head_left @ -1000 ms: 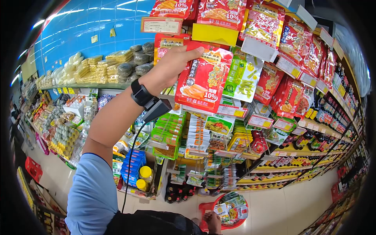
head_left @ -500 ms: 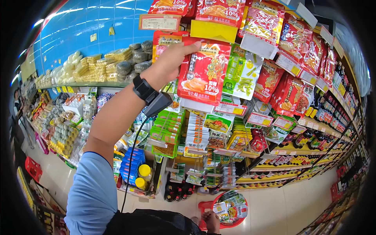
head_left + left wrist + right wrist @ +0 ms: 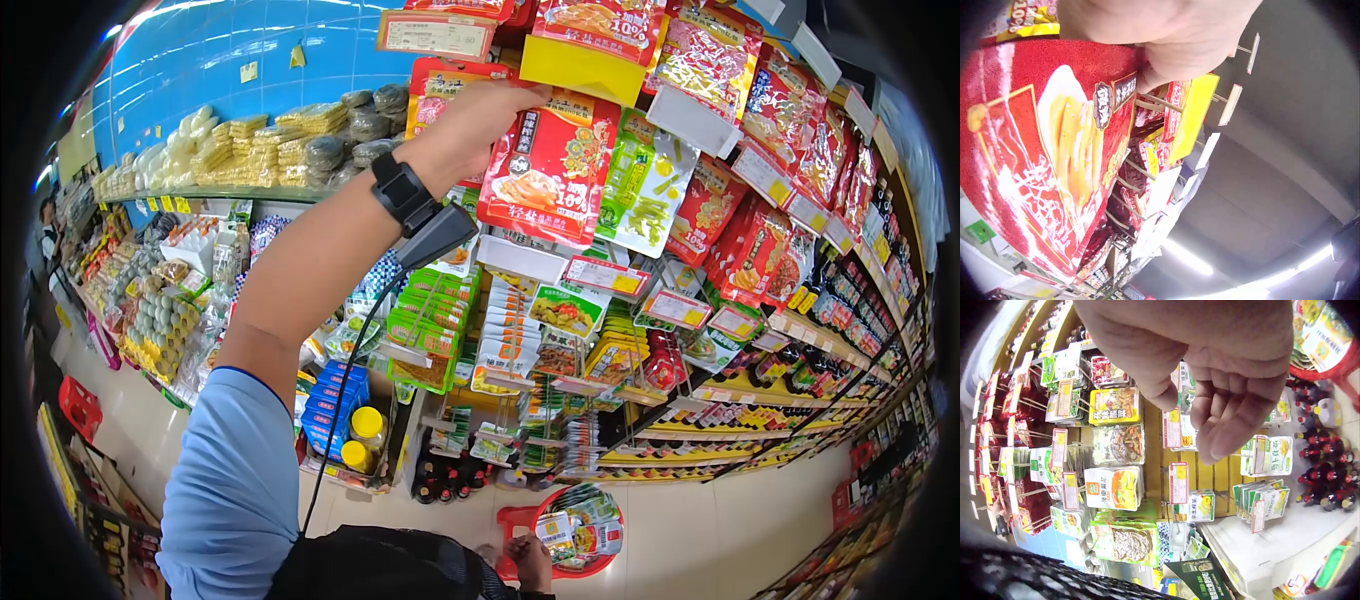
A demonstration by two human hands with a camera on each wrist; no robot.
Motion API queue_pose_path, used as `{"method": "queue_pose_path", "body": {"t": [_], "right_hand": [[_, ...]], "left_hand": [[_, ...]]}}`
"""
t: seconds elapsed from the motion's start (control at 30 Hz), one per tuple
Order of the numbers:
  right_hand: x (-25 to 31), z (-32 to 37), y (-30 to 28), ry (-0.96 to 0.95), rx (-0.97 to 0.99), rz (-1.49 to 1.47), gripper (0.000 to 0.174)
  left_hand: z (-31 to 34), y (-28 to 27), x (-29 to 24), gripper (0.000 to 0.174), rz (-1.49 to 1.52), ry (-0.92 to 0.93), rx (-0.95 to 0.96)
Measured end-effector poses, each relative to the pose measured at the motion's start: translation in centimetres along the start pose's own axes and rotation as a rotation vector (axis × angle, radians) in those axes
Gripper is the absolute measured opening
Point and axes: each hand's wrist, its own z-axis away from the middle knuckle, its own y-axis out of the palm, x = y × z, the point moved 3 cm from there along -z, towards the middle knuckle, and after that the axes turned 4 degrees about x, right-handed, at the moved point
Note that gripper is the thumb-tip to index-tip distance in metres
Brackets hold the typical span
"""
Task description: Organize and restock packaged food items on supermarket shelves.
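Note:
In the head view my left hand (image 3: 478,128) is raised at the hanging rack and pinches the top edge of a red packet of pickled mustard strips (image 3: 550,175). The same packet (image 3: 1063,144) fills much of the left wrist view, hanging face-out below the hand (image 3: 1160,31). A yellow tag (image 3: 582,68) sits just above it, and a green and white packet (image 3: 645,185) hangs to its right. Low down, my right hand (image 3: 528,562) hangs beside a red basket (image 3: 619,535) of packets. Its fingers (image 3: 1235,419) are loosely curled with nothing between them in the right wrist view.
More red packets (image 3: 705,60) hang on hooks above and to the right, with price tags (image 3: 605,276) sticking out. Lower hooks carry green packets (image 3: 430,330). Dark bottles (image 3: 445,485) stand on the floor. A black cable (image 3: 345,390) trails from the left wrist.
My left hand and the red packet have moved up and farther from me, towards the rack. The head view has shifted slightly. My right hand stays low by the basket.

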Motion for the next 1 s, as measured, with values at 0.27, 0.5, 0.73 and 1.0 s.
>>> {"method": "queue_pose_path", "body": {"t": [0.27,0.5,0.73,1.0], "right_hand": [[0.6,0.7,1.0,0.007,-0.044,0.014,0.026],[0.3,0.2,1.0,-0.012,-0.02,-0.029,0.026],[0.5,-0.9,1.9,0.041,-0.033,0.11,0.03],[0.9,-1.0,2.5,0.04,-0.004,0.093,0.028]], "left_hand": [[-1.0,-2.8,-0.3,0.054,-0.937,0.292,-0.106],[6.1,-0.4,-2.2,0.032,-1.415,0.634,-0.078],[2.9,1.0,-1.5,0.038,-1.863,0.657,0.077],[11.5,2.9,-4.8,0.024,-1.401,0.405,0.249]]}}
